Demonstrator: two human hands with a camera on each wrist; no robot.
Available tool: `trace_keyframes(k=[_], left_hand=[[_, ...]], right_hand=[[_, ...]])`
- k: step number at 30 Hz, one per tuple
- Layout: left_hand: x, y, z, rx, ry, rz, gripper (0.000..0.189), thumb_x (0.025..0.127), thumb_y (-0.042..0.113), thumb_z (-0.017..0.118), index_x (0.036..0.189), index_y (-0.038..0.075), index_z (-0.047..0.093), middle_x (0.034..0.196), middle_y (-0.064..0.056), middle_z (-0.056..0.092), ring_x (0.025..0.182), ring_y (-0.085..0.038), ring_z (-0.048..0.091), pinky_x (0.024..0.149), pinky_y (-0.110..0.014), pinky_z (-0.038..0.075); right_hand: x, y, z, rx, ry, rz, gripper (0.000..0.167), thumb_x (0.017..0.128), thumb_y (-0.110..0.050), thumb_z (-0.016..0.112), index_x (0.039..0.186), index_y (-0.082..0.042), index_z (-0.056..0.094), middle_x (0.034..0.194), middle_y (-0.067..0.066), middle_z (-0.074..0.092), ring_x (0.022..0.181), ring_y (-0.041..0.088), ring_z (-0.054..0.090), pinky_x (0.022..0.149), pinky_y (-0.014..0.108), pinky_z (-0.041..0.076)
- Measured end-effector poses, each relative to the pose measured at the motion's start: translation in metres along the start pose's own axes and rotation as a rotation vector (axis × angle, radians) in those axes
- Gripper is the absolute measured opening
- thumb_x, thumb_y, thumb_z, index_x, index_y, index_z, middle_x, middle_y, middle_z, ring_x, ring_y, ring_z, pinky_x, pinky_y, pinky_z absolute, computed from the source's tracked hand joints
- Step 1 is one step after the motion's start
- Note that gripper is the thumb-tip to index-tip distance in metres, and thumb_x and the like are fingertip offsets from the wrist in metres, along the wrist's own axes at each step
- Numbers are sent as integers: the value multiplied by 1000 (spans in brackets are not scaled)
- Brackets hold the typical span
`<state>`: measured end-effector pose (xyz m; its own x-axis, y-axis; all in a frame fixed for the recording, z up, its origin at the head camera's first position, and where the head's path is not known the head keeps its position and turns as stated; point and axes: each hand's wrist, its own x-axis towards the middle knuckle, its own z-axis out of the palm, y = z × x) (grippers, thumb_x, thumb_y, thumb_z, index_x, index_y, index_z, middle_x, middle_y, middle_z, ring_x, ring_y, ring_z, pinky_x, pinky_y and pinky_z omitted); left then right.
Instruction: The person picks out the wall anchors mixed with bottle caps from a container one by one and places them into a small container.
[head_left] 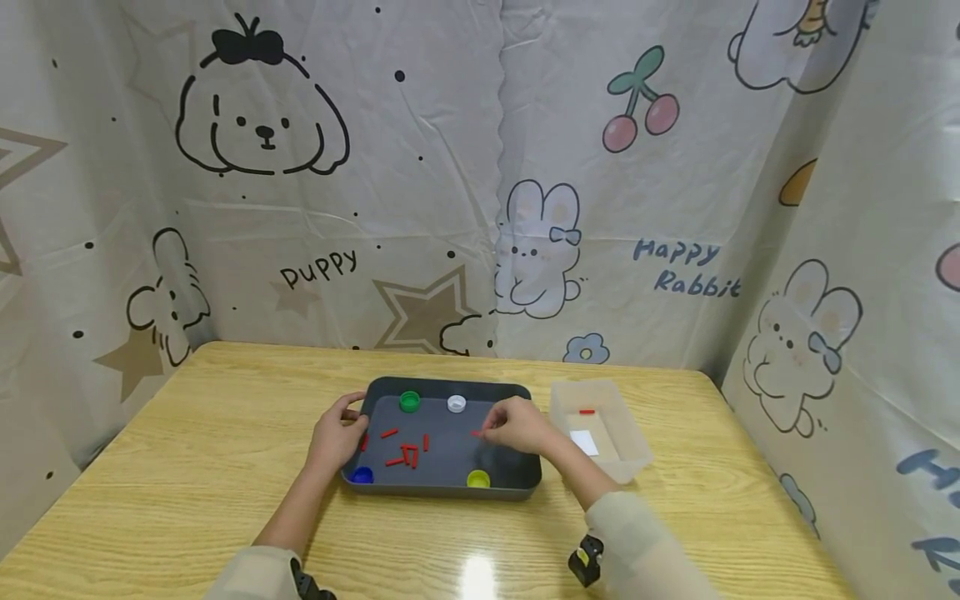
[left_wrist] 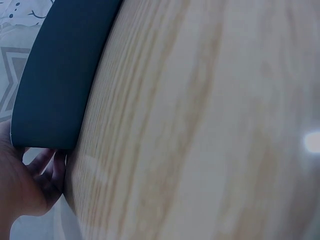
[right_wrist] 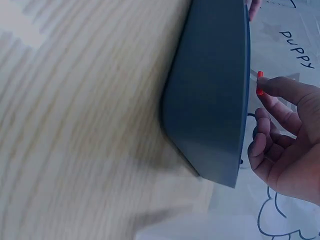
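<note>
A dark grey tray lies on the table with several short red sticks loose on its left half. My left hand grips the tray's left end, thumb at the rim and fingers curled along the outside. Over the right half of the tray, my right hand pinches a single red stick between thumb and forefinger. Near the tray's corners sit a green cap, a white cap, a blue cap and a yellow cap.
Right of the tray stands a translucent plastic box with one red stick and a white piece of paper inside. The wooden table reaches back to a patterned cloth hanging behind and at the sides.
</note>
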<state>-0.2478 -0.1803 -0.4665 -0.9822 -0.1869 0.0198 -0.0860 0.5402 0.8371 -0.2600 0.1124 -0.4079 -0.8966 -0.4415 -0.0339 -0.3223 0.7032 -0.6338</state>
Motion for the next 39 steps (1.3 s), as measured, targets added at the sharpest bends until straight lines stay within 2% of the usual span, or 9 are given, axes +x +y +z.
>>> trace_keyframes(k=[7,15,23,33,39], left_hand=[[1,-1,1,0,-3,-1,44,91,15,52,134,13,48,112,-19,58,104,-32,59,71,-32,46],[2,-3,1,-3,-6,-2,44,91,15,52,134,13,49,112,-19,58,104,-32,60,71,-32,46],[2,-3,0,-3,-5,2,44,90,15,53,134,12,49,111,-19,58,100,-30,60,68,-28,44],[1,-3,0,6,-7,-2,44,91,15,53,134,13,49,112,-19,58,101,-30,60,69,-29,44],[0,-1,0,5,-11,-1,44,91,15,53,135,13,48,113,-19,58,103,-31,60,68,-29,44]], right_hand=[[-1,3,-12,-25,55,7,5,76,-12,71,75,-8,69,63,-5,55,57,8,43,52,21,35],[-6,6,-25,-20,60,68,7,79,-14,70,77,-9,68,71,0,61,62,11,49,55,24,41],[-10,13,-36,-7,79,84,8,81,-17,69,80,-9,69,76,0,64,67,10,53,60,24,42],[-19,20,-52,-54,124,79,9,80,-19,69,78,-10,69,68,-1,52,61,12,42,55,24,34],[-25,27,-62,-39,125,111,9,82,-19,67,80,-10,68,71,1,53,62,14,43,54,26,36]])
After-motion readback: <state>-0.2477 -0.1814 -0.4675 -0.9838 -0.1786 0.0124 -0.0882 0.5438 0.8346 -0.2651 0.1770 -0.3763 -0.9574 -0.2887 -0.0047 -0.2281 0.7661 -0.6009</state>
